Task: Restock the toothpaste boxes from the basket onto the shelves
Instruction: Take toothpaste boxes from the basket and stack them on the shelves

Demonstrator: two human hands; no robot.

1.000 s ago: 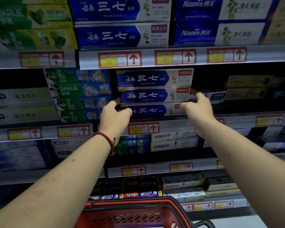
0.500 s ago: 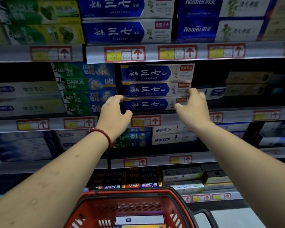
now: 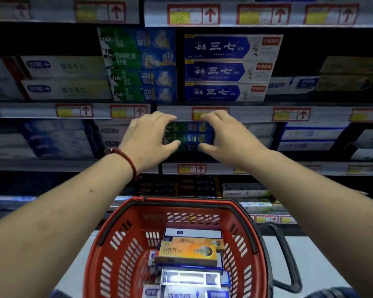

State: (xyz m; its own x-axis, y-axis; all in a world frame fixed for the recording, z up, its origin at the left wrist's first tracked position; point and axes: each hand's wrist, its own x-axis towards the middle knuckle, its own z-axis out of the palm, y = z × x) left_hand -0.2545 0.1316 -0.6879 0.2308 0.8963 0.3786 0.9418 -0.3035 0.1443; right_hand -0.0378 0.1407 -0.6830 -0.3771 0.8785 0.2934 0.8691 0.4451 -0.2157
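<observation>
hands point(image 3: 149, 137) point(image 3: 229, 137) loosely curled, boxes point(image 3: 187, 251) in basket point(image 3: 121, 250)

DARLIE grn boxes point(image 3: 138, 61), prob. 三七 blue boxes point(image 3: 226, 70)

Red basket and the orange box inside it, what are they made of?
The red basket looks like hard moulded plastic: its walls are smooth, slightly shiny and pierced with rows of slots. Its black handle is probably plastic too, though coated metal is possible. The orange box looks like thin printed cardboard, with sharp folded edges and a glossy face.
</observation>
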